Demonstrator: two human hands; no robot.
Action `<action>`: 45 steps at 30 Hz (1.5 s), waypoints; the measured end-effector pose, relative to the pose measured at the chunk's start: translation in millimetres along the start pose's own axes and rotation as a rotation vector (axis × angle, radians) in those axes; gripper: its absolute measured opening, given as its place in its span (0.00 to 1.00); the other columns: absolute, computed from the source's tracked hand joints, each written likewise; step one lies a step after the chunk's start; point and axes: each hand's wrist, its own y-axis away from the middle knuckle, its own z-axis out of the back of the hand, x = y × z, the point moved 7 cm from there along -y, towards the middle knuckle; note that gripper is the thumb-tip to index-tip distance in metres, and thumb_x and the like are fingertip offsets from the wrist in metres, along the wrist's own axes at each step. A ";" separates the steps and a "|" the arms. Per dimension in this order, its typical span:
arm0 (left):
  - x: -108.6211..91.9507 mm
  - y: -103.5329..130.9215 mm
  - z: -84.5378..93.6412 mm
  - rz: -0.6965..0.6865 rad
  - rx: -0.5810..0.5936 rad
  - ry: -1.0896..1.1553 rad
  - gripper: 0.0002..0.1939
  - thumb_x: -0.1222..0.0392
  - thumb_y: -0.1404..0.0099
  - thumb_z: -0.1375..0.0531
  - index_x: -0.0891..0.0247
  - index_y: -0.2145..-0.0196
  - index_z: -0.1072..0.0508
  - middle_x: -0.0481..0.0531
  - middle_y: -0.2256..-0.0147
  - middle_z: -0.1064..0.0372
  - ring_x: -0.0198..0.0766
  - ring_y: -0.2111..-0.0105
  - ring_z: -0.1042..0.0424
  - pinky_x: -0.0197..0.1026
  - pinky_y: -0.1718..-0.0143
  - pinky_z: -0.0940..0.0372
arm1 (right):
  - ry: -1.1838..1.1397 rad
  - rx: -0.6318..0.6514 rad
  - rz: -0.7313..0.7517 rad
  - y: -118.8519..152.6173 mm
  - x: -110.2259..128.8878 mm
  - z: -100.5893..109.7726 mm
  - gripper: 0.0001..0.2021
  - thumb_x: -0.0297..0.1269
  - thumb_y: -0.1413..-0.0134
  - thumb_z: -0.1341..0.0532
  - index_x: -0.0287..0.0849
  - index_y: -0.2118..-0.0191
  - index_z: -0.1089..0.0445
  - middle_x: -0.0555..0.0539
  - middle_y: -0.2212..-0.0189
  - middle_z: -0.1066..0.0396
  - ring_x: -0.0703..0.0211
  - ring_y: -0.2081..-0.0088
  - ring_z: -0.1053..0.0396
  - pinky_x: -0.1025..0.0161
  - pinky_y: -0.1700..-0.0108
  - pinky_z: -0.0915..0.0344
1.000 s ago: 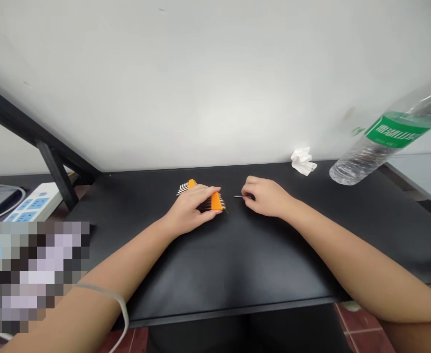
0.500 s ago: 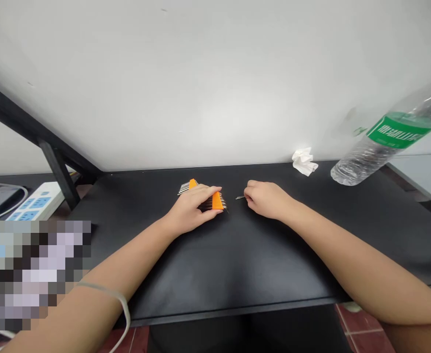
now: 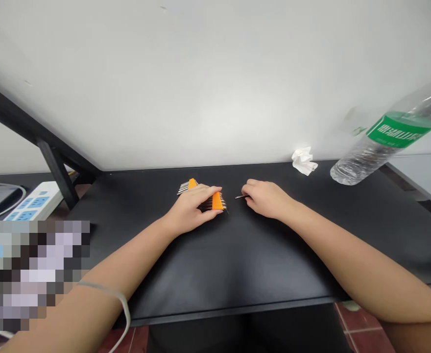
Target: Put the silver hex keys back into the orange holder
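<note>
Beneath the orange holder (image 3: 217, 201) spreads a black table (image 3: 201, 274); well to the holder's right I see a clear bottle (image 3: 399, 130), green-labelled, and well to the holder's left a white power strip (image 3: 35, 208). The left hand (image 3: 191, 208), half closed, grips the holder; near the holder's right side the right hand (image 3: 265, 196) is bunched nearly closed. Farther right of the holder lies crumpled tissue (image 3: 303, 162). The right hand pinches a slim metal piece (image 3: 240, 196), tip towards the holder
</note>
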 end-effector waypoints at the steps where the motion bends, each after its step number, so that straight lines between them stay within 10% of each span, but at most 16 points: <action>1: -0.2 -0.1 -0.1 -0.004 0.001 0.000 0.25 0.52 0.33 0.34 0.57 0.40 0.29 0.55 0.53 0.22 0.43 0.54 0.23 0.45 0.53 0.27 | 0.001 0.003 -0.001 -0.3 0.0 -0.3 0.07 0.28 0.36 0.43 0.42 0.60 0.28 0.46 0.59 0.27 0.58 0.65 0.29 0.62 0.66 0.40; 14: 1.3 -0.7 -2.0 0.002 0.034 0.002 0.26 0.54 0.33 0.35 0.57 0.39 0.30 0.55 0.52 0.22 0.43 0.54 0.23 0.45 0.53 0.26 | -0.059 0.180 -0.031 7.1 11.7 -1.1 0.04 0.28 0.46 0.39 0.43 0.71 0.31 0.44 0.65 0.26 0.56 0.69 0.30 0.62 0.72 0.46; 26: -7.2 -2.9 -6.2 -0.095 0.067 0.027 0.26 0.55 0.33 0.34 0.59 0.39 0.31 0.58 0.51 0.23 0.45 0.51 0.24 0.49 0.49 0.28 | -0.503 -0.275 0.177 5.8 29.9 23.7 0.07 0.25 0.39 0.43 0.42 0.67 0.33 0.50 0.69 0.33 0.62 0.69 0.37 0.65 0.65 0.41; 45: -16.2 -4.7 -7.2 -0.157 0.070 -0.048 0.24 0.55 0.32 0.35 0.61 0.41 0.31 0.59 0.53 0.24 0.47 0.51 0.25 0.52 0.49 0.28 | -0.155 -0.322 0.221 16.1 50.6 30.2 0.11 0.26 0.32 0.48 0.40 0.61 0.29 0.46 0.64 0.33 0.62 0.72 0.42 0.63 0.72 0.46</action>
